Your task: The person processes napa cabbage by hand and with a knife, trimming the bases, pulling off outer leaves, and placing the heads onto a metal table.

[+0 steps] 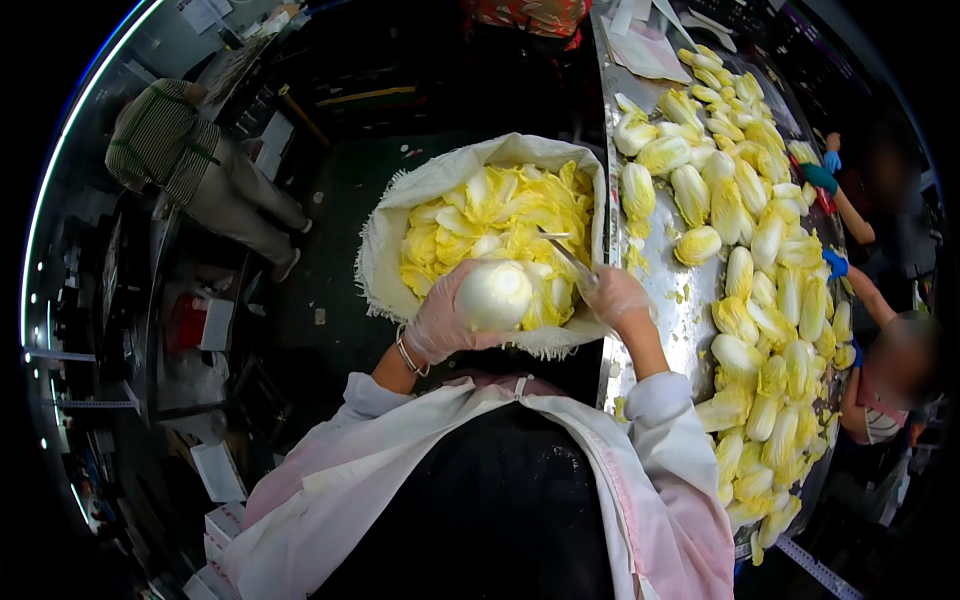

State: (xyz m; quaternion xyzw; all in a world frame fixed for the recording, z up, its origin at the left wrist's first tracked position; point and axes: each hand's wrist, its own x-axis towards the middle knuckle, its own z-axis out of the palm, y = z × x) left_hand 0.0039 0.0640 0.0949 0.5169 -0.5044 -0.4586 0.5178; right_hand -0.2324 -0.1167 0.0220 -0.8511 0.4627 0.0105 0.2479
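Observation:
My left hand (442,319), in a clear plastic glove, grips a napa cabbage (496,295) with its pale cut base facing up. In my right hand (619,296), also gloved, is a knife (568,257), its blade pointing up and left beside the cabbage. Both hands are over the near side of a white woven sack (390,225), whose mouth is folded open. Loose yellow cabbage leaves (495,202) fill the sack. Many trimmed napa cabbages (726,206) lie on the metal table (664,292) to the right.
Co-workers' gloved hands (835,264) reach over the table's far right side. Another person (180,150) in a striped top stands at the left. Papers (646,52) lie at the table's top end. Boxes (223,525) and a red container (187,322) are at the left.

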